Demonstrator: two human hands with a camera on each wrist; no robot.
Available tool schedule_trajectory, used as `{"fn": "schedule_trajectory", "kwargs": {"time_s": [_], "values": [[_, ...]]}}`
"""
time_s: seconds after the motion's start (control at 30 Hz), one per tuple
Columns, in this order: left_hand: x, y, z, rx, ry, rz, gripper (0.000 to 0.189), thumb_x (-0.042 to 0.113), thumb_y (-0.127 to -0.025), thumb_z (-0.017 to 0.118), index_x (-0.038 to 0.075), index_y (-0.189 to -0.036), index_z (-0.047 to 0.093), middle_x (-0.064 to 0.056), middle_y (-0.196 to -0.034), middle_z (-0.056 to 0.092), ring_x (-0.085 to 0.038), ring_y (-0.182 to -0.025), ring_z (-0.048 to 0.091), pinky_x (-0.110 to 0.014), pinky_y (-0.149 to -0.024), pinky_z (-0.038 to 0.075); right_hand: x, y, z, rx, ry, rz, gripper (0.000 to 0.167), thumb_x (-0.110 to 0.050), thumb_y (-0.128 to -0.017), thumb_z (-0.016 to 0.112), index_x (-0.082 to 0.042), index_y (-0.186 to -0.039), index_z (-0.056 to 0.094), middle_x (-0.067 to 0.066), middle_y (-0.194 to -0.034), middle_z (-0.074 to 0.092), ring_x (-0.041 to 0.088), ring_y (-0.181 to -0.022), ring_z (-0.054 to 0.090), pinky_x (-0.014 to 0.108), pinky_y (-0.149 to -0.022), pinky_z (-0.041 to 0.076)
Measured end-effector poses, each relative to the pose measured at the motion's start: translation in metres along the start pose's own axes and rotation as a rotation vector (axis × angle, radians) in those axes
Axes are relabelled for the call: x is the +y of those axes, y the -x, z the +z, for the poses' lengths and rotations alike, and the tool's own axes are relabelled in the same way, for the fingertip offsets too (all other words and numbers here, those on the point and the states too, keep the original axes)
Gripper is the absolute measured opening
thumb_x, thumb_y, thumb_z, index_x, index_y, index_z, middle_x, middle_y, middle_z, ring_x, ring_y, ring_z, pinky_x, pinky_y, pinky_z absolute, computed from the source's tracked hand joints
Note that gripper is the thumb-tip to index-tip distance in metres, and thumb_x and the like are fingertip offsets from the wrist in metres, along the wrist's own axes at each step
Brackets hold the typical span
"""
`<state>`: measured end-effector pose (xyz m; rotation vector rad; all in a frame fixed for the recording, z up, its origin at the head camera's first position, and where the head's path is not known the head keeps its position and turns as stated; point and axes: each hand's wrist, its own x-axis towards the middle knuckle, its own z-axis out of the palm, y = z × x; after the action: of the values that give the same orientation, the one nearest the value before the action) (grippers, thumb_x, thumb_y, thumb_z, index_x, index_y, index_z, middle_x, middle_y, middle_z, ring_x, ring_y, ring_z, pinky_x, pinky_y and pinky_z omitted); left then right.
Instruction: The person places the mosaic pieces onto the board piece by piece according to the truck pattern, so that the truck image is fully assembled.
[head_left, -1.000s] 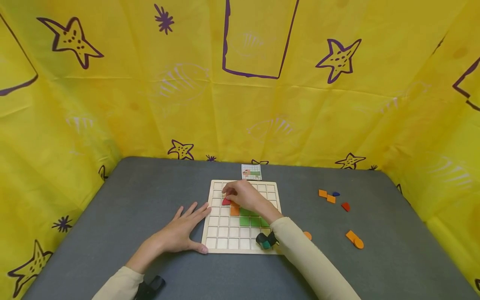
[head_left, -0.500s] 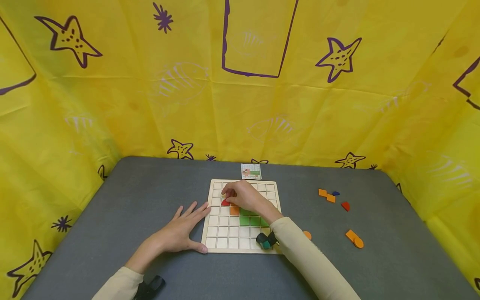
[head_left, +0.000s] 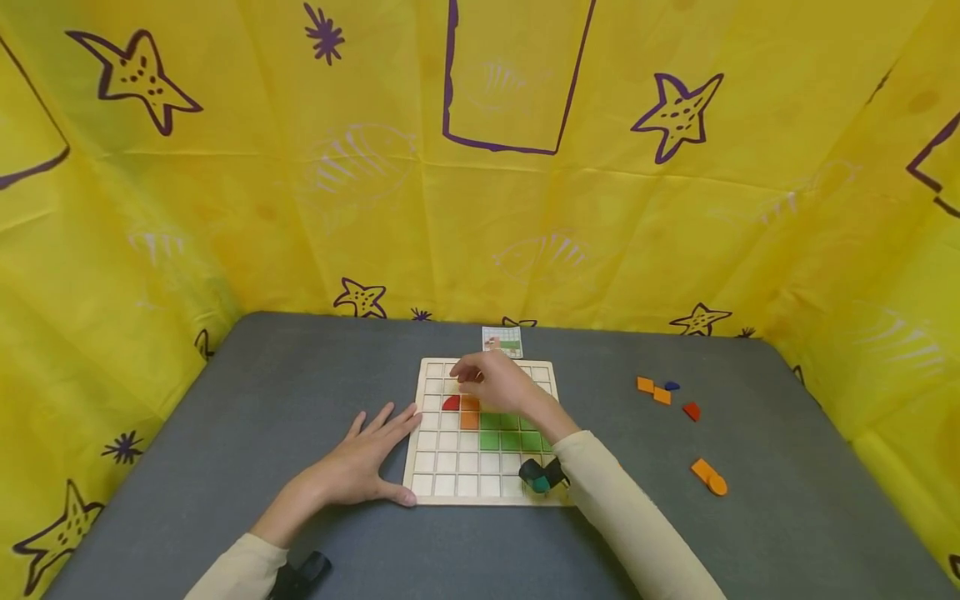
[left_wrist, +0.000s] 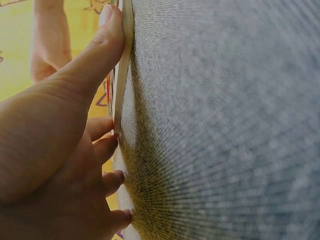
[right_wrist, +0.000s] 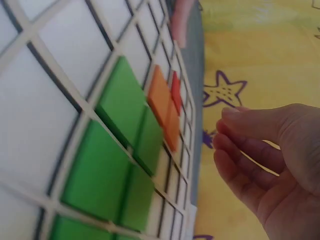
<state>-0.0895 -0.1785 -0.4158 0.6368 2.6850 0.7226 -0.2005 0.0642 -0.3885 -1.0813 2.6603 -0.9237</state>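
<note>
A pale wooden grid board (head_left: 446,462) lies on the grey table. Several green squares (head_left: 510,440) fill cells on its right half, with orange squares (head_left: 469,419) beside them. One red rounded piece (head_left: 451,403) sits in a cell left of the upper orange square. My left hand (head_left: 358,460) rests spread, its thumb and fingertips touching the board's left edge. Over the upper part of the board, my right hand (head_left: 498,382) hovers above the surface. Loosely bent fingers with nothing visible between them show on this hand in the right wrist view.
A small printed card (head_left: 502,341) lies behind the board. To the right are loose orange squares (head_left: 662,397), a blue piece (head_left: 672,386), a red piece (head_left: 692,412) and an orange disc (head_left: 717,485) touching an orange rectangle (head_left: 702,470). Yellow patterned cloth (head_left: 480,225) surrounds the table.
My right hand has let go of the red piece and moved up and slightly right, uncovering the upper orange square. The right sleeve now hides an orange piece beside the board. My left hand stays put.
</note>
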Motion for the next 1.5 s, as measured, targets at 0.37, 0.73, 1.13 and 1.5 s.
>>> {"fn": "schedule_trajectory", "kwargs": {"time_s": [0.37,0.73,1.13,1.5], "values": [[0.001,0.002,0.0,0.006,0.024,-0.009,0.113,0.058,-0.067,0.081,0.01,-0.155,0.028,-0.008,-0.163,0.02,-0.042,-0.148,0.007,-0.068,-0.111,-0.002,0.017,0.022,-0.031,0.1,0.012,0.026,0.02,-0.006,-0.094,0.065,-0.001,-0.112,0.071,0.004,-0.096,0.071,0.015,-0.085,0.064,0.028,-0.079,0.053],[0.0,0.001,0.0,0.01,0.011,-0.01,0.113,0.059,-0.067,0.081,0.01,-0.155,0.029,-0.008,-0.163,0.02,-0.043,-0.148,0.008,-0.068,-0.111,-0.001,0.035,0.055,-0.04,0.132,0.02,0.101,0.018,-0.004,-0.093,0.065,-0.001,-0.109,0.071,0.006,-0.098,0.072,0.017,-0.087,0.065,0.034,-0.079,0.054],[0.002,0.0,0.0,0.007,0.021,-0.005,0.113,0.058,-0.067,0.081,0.01,-0.155,0.029,-0.009,-0.162,0.02,-0.043,-0.148,0.007,-0.068,-0.111,-0.002,0.054,0.079,-0.048,0.176,0.045,0.125,0.017,-0.004,-0.091,0.067,-0.001,-0.107,0.072,0.007,-0.098,0.072,0.02,-0.089,0.068,0.037,-0.08,0.056],[0.0,-0.001,0.002,0.006,0.01,-0.01,0.113,0.058,-0.067,0.081,0.011,-0.155,0.029,-0.007,-0.163,0.019,-0.041,-0.148,0.006,-0.066,-0.112,-0.002,0.069,0.102,-0.06,0.204,0.076,0.181,0.018,-0.006,-0.091,0.069,-0.003,-0.108,0.072,0.008,-0.101,0.072,0.02,-0.09,0.067,0.041,-0.083,0.055]]}}
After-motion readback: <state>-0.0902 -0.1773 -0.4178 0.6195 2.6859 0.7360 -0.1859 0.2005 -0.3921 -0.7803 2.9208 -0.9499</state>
